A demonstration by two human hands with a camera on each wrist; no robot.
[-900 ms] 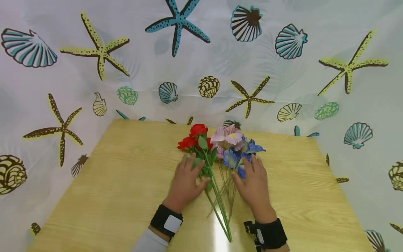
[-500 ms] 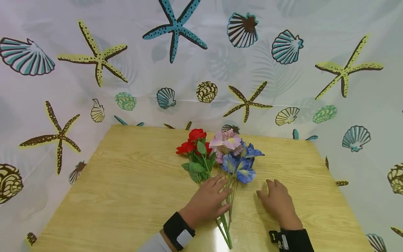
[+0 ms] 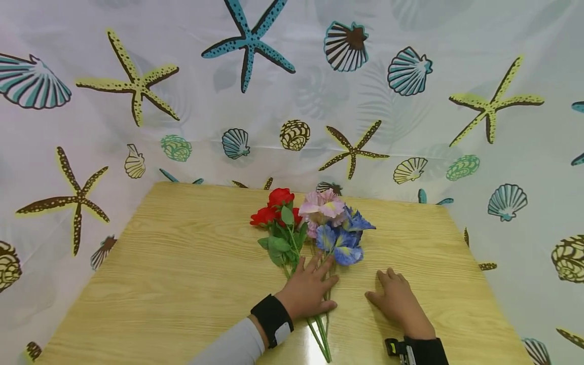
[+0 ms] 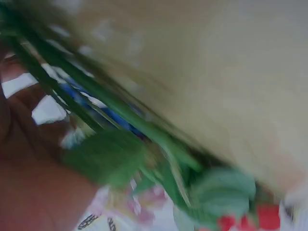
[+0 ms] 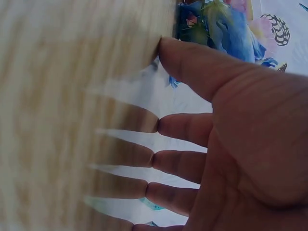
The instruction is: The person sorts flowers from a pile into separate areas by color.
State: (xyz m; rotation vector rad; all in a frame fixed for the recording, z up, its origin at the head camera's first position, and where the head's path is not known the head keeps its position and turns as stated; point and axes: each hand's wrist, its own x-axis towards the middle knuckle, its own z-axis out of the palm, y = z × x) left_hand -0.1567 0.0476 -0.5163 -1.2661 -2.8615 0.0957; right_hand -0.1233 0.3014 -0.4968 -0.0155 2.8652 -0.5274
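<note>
A bunch of artificial flowers lies on the table: red roses (image 3: 280, 205) with green leaves, a pink flower (image 3: 323, 207) and blue irises (image 3: 345, 243). Their green stems (image 3: 321, 334) run toward the near edge. Across the stems lies my left hand (image 3: 307, 290), fingers spread and straight, just below the blossoms. In the blurred left wrist view, stems and a green leaf (image 4: 108, 156) show beside that hand. My right hand (image 3: 398, 302) is to the right of the bunch, apart from it. Its fingertips touch the tabletop in the right wrist view, with nothing held.
The wooden table (image 3: 196, 263) extends to both sides of the flowers. A white cloth (image 3: 269, 101) printed with starfish and shells hangs behind the table and along its sides. Each wrist wears a black strap (image 3: 272, 319).
From beside the leaves, my left hand has moved right and nearer, onto the stems. My right hand has drawn away from the blue irises, rightward and nearer. The whole view has shifted slightly.
</note>
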